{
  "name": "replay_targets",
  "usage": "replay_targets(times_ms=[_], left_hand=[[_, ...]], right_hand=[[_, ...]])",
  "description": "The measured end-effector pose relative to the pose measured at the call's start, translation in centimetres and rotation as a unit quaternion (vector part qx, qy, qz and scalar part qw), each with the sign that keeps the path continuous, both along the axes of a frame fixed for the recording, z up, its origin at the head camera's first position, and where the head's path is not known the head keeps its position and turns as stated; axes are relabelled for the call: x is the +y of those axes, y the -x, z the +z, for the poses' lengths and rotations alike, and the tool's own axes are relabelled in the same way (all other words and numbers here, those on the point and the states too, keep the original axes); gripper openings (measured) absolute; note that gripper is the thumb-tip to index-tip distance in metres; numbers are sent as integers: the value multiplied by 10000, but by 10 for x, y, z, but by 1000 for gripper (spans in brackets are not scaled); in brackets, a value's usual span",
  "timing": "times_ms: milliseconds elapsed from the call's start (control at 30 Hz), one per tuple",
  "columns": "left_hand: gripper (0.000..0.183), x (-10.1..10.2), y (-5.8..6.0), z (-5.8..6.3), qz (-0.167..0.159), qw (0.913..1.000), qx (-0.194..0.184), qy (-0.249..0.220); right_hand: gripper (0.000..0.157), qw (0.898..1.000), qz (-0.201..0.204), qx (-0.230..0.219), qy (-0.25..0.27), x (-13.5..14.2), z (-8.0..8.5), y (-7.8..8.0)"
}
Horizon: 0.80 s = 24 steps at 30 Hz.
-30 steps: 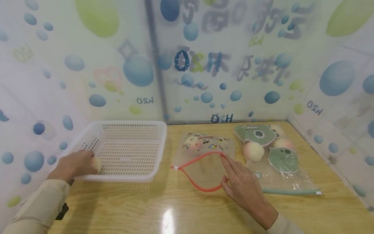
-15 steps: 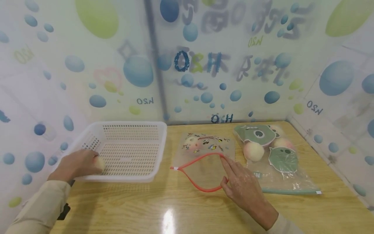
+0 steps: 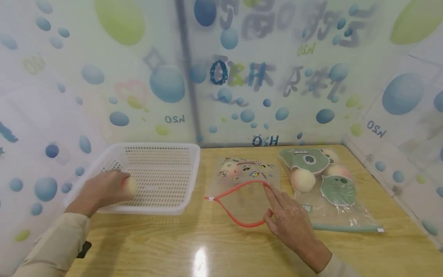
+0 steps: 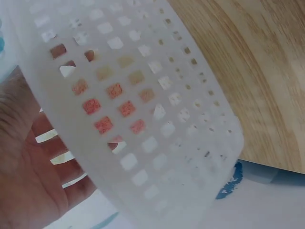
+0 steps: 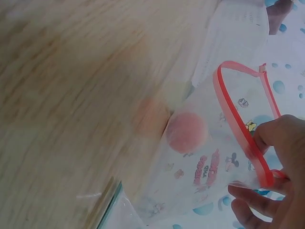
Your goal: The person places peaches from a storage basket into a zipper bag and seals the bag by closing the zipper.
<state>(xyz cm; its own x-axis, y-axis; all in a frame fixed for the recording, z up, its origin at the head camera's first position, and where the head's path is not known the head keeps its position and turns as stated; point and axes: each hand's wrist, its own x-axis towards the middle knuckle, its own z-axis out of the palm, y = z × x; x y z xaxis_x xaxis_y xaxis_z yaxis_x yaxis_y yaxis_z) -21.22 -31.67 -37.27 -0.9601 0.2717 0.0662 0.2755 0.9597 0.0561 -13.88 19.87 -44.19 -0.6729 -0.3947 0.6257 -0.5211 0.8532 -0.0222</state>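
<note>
My left hand (image 3: pixel 105 188) holds a pale peach (image 3: pixel 130 187) over the near left part of a white plastic basket (image 3: pixel 188 184). In the left wrist view, the peach's pink side (image 4: pixel 115 90) shows through the basket's holes, and the wall hides some of the fingers. My right hand (image 3: pixel 288 217) pinches the red zip edge of a clear zip bag (image 3: pixel 215 181), thumb on one side of the edge and fingers on the other. The bag's mouth gapes, its white slider at the left end. Inside lies one peach (image 5: pixel 187 132), towards the bag's far end.
On the right lies a larger zip bag (image 3: pixel 332 215) with green cartoon prints, its green zip edge towards me. Several peaches (image 3: pixel 302 180) are in it. The wooden table (image 3: pixel 166 246) meets patterned walls (image 3: pixel 242 107) at the back and sides.
My left hand has moved right and slightly up with the peach, further over the basket. My right hand keeps its grip on the bag's edge. The head view has shifted slightly.
</note>
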Motion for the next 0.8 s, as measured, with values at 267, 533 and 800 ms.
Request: replay_targets(times_ms=[267,533,800], left_hand=[[60,18,-6,6,-212,9990,341,-195],[65,26,-10,2,-183,9982,480,-321],[61,38,-22,-3,-585,9890,1282,-456]], right_hand=[[69,9997,-95,-207,-33,-1,2,0],[69,9995,-160,-267,-61,-2,2,-1],[67,9996,-157,-227,-63,-3,3,-1]])
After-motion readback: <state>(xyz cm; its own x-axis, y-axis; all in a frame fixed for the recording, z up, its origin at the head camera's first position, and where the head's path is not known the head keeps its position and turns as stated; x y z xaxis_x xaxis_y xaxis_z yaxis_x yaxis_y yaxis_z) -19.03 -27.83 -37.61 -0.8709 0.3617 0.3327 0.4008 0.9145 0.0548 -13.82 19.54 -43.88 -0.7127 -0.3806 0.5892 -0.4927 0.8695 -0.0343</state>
